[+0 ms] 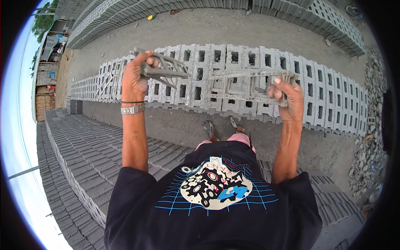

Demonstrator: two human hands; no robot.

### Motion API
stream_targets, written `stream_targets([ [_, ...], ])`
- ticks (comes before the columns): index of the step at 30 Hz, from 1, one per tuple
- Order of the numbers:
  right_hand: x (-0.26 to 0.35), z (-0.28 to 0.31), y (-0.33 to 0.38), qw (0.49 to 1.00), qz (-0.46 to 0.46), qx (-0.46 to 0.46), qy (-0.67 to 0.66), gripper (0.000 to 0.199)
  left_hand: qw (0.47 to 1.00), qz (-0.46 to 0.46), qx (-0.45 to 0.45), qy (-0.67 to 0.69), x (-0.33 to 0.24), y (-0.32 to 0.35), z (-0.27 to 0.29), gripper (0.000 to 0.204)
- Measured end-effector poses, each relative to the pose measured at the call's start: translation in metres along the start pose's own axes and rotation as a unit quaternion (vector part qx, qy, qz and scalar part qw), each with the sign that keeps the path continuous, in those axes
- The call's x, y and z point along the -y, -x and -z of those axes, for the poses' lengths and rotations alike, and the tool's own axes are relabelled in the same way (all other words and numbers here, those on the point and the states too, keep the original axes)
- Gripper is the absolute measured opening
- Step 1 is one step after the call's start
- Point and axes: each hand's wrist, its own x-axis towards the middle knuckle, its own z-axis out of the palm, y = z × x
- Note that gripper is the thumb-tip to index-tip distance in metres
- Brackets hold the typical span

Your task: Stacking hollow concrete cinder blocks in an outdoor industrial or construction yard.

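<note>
**Grey metal frame, both hands on it**

Head view, the only one.

- Frame: the grey metal frame (246,85), open bars crusted with cement, is lifted in front of me, clear of the ground. It sits across the row of hollow concrete blocks (325,89) that lies beyond my feet (210,127). Its mid-section blurs into the blocks behind, so I cannot tell whether it is one piece or two.
- Left hand (134,79): grip clenched round the bars at the frame's left end, knuckles up, with a wristband and a metal watch (132,109) below it.
- Right hand (289,98): grip wrapped round the right end, thumb on top, a little lower than the left. The frame therefore tilts down to my right.
- Surroundings: a stepped stack of solid grey blocks (83,154) is close on my left. There is bare dirt ground (187,125) between it and the hollow row, more block rows (125,16) at the far side of the yard, and rubble (368,158) on the right.

Judgement: this looks like the carrying step. The frame is off everything and its weight is shared between both arms.

Next move calls for levelling the two ends, keeping both grips closed, and lining the bars up squarely before lowering. My feet stand just short of the hollow row, so foot clearance needs watching.
</note>
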Motion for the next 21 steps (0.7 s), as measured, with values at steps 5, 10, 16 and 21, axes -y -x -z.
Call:
stream_targets([
  [5,0.071,0.12,0.049,0.972,0.042,-0.201,0.112,0.023,0.968,-0.022,-0.223,0.11,-0.038,0.057,0.209,0.017],
  [10,0.126,0.207,0.042,0.905,0.121,-0.336,0.229,0.022,0.939,-0.085,-0.323,0.078,-0.05,0.085,0.259,0.018],
  [16,0.126,0.243,-0.049,0.84,0.241,-0.36,0.327,0.017,0.907,-0.06,-0.416,-0.026,0.033,0.021,0.173,0.02],
  [21,-0.025,0.003,-0.045,0.941,0.067,-0.139,0.301,0.019,0.986,0.027,-0.162,0.04,0.068,0.007,-0.022,0.021],
])
